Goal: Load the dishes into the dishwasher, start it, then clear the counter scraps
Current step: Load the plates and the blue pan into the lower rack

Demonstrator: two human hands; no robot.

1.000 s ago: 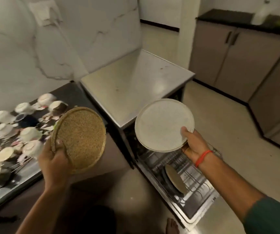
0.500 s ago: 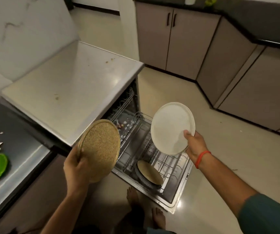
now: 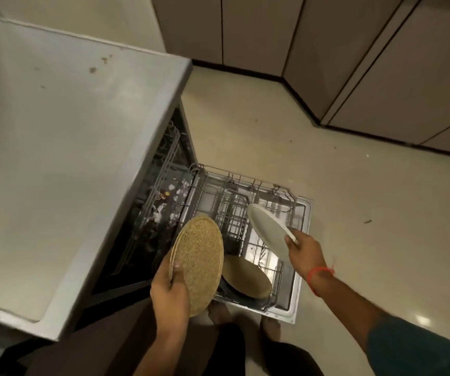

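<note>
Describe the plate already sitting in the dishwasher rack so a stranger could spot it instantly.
Start at the pulled-out wire lower rack of the open dishwasher. At its near corner a round tan plate leans among the tines. Unlike the speckled golden plate and the white plate, no hand holds it.

left hand point(image 3: 170, 290) gripping speckled plate point(image 3: 199, 264), right hand point(image 3: 303, 255) gripping white plate point(image 3: 268, 230), over dishwasher rack point(image 3: 234, 210)

Dim, warm indoor light — soft motion blur, wide-angle bending at edges, floor point(image 3: 423, 320) glare.
</note>
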